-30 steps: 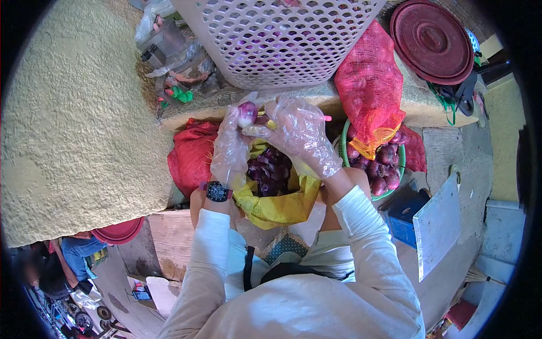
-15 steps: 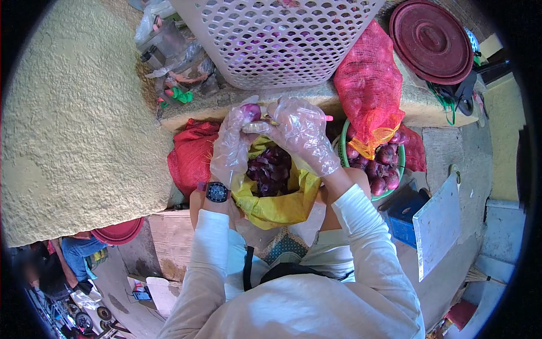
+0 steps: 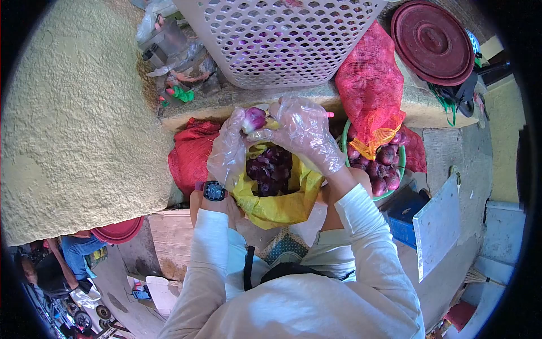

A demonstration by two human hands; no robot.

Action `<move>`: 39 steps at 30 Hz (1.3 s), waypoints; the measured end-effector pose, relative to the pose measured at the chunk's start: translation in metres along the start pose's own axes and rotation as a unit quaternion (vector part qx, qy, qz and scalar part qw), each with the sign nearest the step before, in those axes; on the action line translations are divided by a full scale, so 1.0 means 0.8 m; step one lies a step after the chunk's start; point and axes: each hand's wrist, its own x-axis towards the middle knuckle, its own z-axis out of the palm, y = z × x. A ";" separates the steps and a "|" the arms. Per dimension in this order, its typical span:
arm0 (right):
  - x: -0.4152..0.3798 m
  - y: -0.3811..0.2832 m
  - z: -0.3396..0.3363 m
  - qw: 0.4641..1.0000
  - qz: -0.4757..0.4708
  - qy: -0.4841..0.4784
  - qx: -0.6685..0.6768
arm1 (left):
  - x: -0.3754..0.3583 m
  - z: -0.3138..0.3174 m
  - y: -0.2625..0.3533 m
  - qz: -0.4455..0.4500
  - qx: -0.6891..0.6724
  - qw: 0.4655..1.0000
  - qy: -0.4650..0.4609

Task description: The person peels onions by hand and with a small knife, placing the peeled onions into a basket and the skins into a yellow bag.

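Observation:
My left hand [image 3: 227,144], in a clear plastic glove and with a black watch at the wrist, is closed on a red onion [image 3: 254,120] whose pale part shows. Close on its right, my right hand [image 3: 302,131], gloved the same way, is closed around a tool with a pink handle [image 3: 329,114]. Only the handle's end sticks out; the fingers hide the rest. Both hands are above a yellow sack [image 3: 271,212] with its mouth open between my knees. Dark purple onion skins [image 3: 269,172] lie inside it.
A white perforated basket [image 3: 282,51] stands ahead on a ledge. Right of it, a red mesh sack of onions [image 3: 370,85] hangs over a green-rimmed basin [image 3: 345,144] of red onions. Also here are a maroon lid [image 3: 432,42], red sacking [image 3: 192,152] and a blue box [image 3: 403,220]. Someone sits at lower left.
The onion has turned in my left hand and dropped slightly, so more of its purple and white side shows. My left wrist has shifted a little left; the right hand stays close beside it.

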 end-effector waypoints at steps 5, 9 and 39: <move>-0.003 0.002 0.005 1.000 0.009 0.011 0.006 | -0.001 0.002 0.000 -0.002 0.008 1.000 -0.021; -0.002 0.001 0.002 1.000 0.020 -0.006 -0.009 | -0.010 0.020 0.011 -0.022 -0.019 1.000 0.003; -0.006 0.012 0.025 0.997 0.061 0.014 0.046 | 0.007 -0.006 -0.010 0.133 0.246 0.960 -0.019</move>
